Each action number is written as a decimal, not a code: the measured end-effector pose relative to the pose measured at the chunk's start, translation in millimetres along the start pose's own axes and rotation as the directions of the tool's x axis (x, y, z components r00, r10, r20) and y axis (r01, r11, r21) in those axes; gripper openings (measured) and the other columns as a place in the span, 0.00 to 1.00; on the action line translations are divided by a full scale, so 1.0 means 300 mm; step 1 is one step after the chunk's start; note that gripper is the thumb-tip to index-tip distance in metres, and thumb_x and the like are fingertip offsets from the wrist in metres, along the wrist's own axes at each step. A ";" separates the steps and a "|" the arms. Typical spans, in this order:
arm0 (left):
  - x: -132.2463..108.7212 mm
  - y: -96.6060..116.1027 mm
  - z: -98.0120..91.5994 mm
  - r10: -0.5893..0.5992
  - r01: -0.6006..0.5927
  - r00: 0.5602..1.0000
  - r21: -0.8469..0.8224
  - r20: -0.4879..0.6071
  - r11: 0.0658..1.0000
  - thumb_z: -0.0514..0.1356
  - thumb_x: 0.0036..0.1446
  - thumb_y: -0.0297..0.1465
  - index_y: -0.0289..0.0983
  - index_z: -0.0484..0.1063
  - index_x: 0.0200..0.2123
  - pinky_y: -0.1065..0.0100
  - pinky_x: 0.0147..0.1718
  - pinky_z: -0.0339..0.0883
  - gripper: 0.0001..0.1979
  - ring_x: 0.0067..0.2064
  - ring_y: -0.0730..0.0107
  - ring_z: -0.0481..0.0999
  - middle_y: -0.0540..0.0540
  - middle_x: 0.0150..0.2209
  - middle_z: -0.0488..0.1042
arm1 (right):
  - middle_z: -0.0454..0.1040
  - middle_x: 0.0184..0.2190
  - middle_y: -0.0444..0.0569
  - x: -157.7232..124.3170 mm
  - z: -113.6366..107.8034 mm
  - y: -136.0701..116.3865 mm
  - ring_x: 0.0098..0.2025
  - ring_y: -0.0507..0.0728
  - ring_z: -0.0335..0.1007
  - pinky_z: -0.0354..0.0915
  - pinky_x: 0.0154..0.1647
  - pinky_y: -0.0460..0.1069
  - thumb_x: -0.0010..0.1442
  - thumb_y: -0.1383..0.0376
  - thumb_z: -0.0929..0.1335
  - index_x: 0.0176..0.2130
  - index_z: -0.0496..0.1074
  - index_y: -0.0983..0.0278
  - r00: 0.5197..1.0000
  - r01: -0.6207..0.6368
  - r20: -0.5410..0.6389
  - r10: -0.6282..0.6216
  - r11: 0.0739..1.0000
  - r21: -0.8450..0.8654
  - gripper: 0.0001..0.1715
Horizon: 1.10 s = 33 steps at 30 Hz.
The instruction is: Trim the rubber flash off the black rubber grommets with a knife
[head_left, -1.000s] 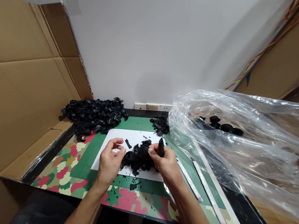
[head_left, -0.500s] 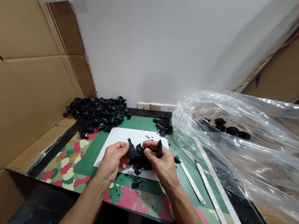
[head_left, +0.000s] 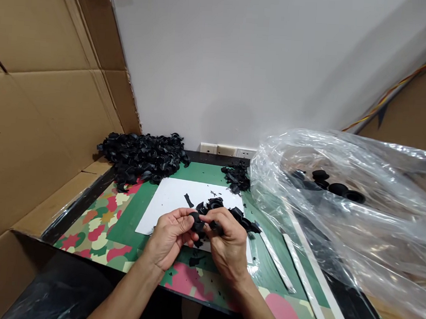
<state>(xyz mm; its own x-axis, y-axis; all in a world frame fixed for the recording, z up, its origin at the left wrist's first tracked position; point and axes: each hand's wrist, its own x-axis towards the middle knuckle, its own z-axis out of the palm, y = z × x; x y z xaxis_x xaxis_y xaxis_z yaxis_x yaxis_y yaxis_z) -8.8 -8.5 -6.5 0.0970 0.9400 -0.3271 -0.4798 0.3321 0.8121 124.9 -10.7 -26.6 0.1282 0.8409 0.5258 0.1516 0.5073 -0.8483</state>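
Note:
My left hand (head_left: 169, 236) and my right hand (head_left: 227, 245) meet over the near edge of a white sheet (head_left: 170, 200). Between their fingertips they pinch one small black rubber piece (head_left: 196, 221). My right hand also grips a dark tool; only a bit of it shows near the fingers. Just behind the hands, a small heap of black rubber pieces (head_left: 227, 211) lies on the sheet.
A big pile of black scraps (head_left: 142, 157) sits at the back left, a smaller one (head_left: 238, 177) at the back middle. A clear plastic bag (head_left: 344, 207) holding black caps (head_left: 337, 188) fills the right. Cardboard walls (head_left: 38, 98) stand left. White strips (head_left: 276, 263) lie on the green mat (head_left: 128, 217).
My left hand has gone from open beside the heap to pinching a black piece. Both hands have drawn nearer to me, holding that piece together.

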 end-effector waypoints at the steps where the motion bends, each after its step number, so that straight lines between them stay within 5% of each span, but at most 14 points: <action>1: -0.001 -0.003 -0.001 0.021 -0.021 1.000 0.013 0.002 1.000 0.75 0.34 0.30 0.30 0.75 0.32 0.78 0.13 0.63 0.20 0.18 0.74 0.73 0.47 0.22 0.75 | 0.72 0.25 0.46 0.004 -0.005 -0.007 0.27 0.54 0.68 0.64 0.28 0.48 0.53 0.69 0.66 0.27 0.74 0.61 1.000 -0.025 0.018 0.025 1.000 -0.005 0.07; 12: 0.057 0.035 0.032 0.207 -0.197 0.978 0.200 -0.032 0.960 0.73 0.33 0.29 0.30 0.76 0.25 0.78 0.10 0.58 0.13 0.13 0.77 0.66 0.51 0.13 0.69 | 0.61 0.16 0.40 0.098 0.032 0.027 0.20 0.51 0.55 0.56 0.22 0.47 0.46 0.61 0.65 0.20 0.61 0.61 0.919 -0.369 0.124 0.374 0.927 -0.061 0.09; 16: 0.030 0.005 0.049 0.192 -0.184 0.981 0.164 -0.033 0.969 0.72 0.33 0.27 0.32 0.75 0.24 0.78 0.10 0.56 0.12 0.12 0.77 0.66 0.52 0.13 0.69 | 0.63 0.17 0.42 0.162 0.053 0.065 0.22 0.53 0.58 0.58 0.25 0.48 0.46 0.61 0.64 0.20 0.62 0.61 0.928 -0.364 0.048 0.370 0.926 -0.103 0.08; 19: -0.009 -0.029 0.053 0.092 -0.109 0.987 0.131 0.133 0.985 0.73 0.35 0.27 0.31 0.77 0.27 0.77 0.10 0.58 0.13 0.13 0.78 0.66 0.50 0.16 0.72 | 0.65 0.19 0.43 0.233 0.031 0.092 0.26 0.55 0.60 0.58 0.29 0.49 0.48 0.61 0.61 0.21 0.61 0.60 0.932 -0.363 -0.076 0.355 0.919 -0.153 0.08; 25: 0.017 0.017 -0.006 0.116 -0.116 0.993 -0.050 -0.014 0.992 0.76 0.31 0.33 0.29 0.76 0.33 0.74 0.16 0.68 0.23 0.18 0.74 0.72 0.48 0.21 0.75 | 0.67 0.17 0.42 0.282 -0.039 0.106 0.25 0.56 0.63 0.59 0.29 0.50 0.46 0.61 0.67 0.20 0.68 0.62 0.924 -0.362 0.047 0.380 0.906 -0.220 0.09; 29: 0.039 0.038 -0.035 0.097 -0.101 0.995 -0.108 -0.039 0.989 0.77 0.28 0.33 0.28 0.76 0.34 0.74 0.17 0.69 0.26 0.18 0.74 0.73 0.47 0.22 0.75 | 0.78 0.30 0.48 0.242 -0.055 0.100 0.35 0.61 0.72 0.64 0.39 0.53 0.49 0.60 0.67 0.33 0.76 0.65 0.916 -0.358 0.110 0.385 0.910 -0.209 0.13; 33: 0.035 0.030 -0.036 0.090 -0.096 0.994 -0.099 -0.066 0.990 0.78 0.26 0.33 0.29 0.76 0.34 0.75 0.17 0.69 0.28 0.19 0.74 0.73 0.48 0.22 0.75 | 0.78 0.40 0.53 0.209 -0.066 0.063 0.42 0.62 0.72 0.65 0.44 0.55 0.50 0.59 0.68 0.41 0.75 0.65 0.943 -0.317 0.056 0.327 0.938 -0.142 0.19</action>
<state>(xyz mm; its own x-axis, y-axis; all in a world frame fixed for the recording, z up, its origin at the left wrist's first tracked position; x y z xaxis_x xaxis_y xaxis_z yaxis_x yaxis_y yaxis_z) -21.7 3.4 -7.9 -0.0039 0.9589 -0.2838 -0.5712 0.2308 0.7876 155.2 47.8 -8.3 0.1154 0.9699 0.2146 0.2404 0.1824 -0.9534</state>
